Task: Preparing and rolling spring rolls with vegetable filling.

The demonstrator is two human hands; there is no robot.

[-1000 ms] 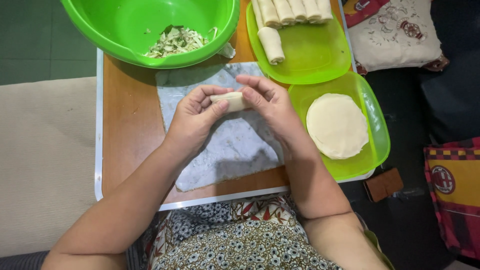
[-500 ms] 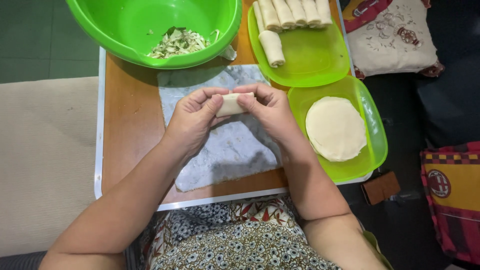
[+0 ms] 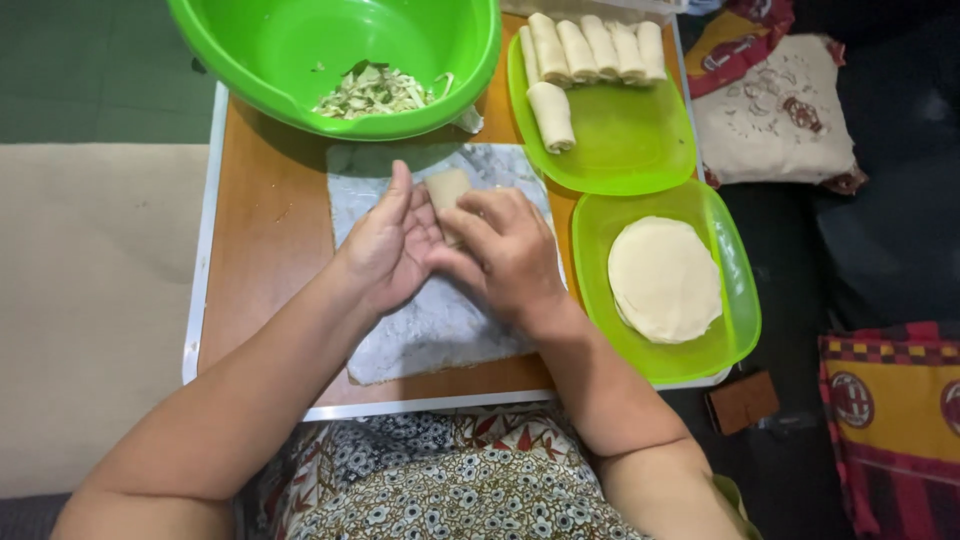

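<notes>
Head view, looking straight down: the left hand [image 3: 385,245] lies open, palm tilted up, as a cradle under the pale rolled wrapper [image 3: 447,195], whose upper end sticks out above both hands. The right hand [image 3: 510,250] lies over it from the right, fingers [image 3: 480,205] together and pressed onto the roll; judged, this two-sided hold keeps the seam shut and the filling packed. Left fingers are extended, slightly apart, not clamped; whether the left thumb presses the roll cannot be told, it's hidden under the right hand. The roll sits above a grey-white work cloth [image 3: 440,320] spread on the wooden tabletop [image 3: 265,260], prob. so dough doesn't stick to the wood. A green bowl [image 3: 330,50] w/ shredded pale-green filling [image 3: 375,90] stands just beyond the cloth, near the hands. To the right, an upper green tray [image 3: 630,150] carries finished rolls [image 3: 590,50] in a row along its far edge, one more roll [image 3: 550,115] lying just below the row; bare tray remains nearer the person. A lower green tray [image 3: 735,300] holds a stack of round flat wrappers [image 3: 662,280], just beside the right forearm. Off the tabletop, at right: an embroidered cushion [image 3: 780,110] and a red-yellow cloth [image 3: 890,400].
</notes>
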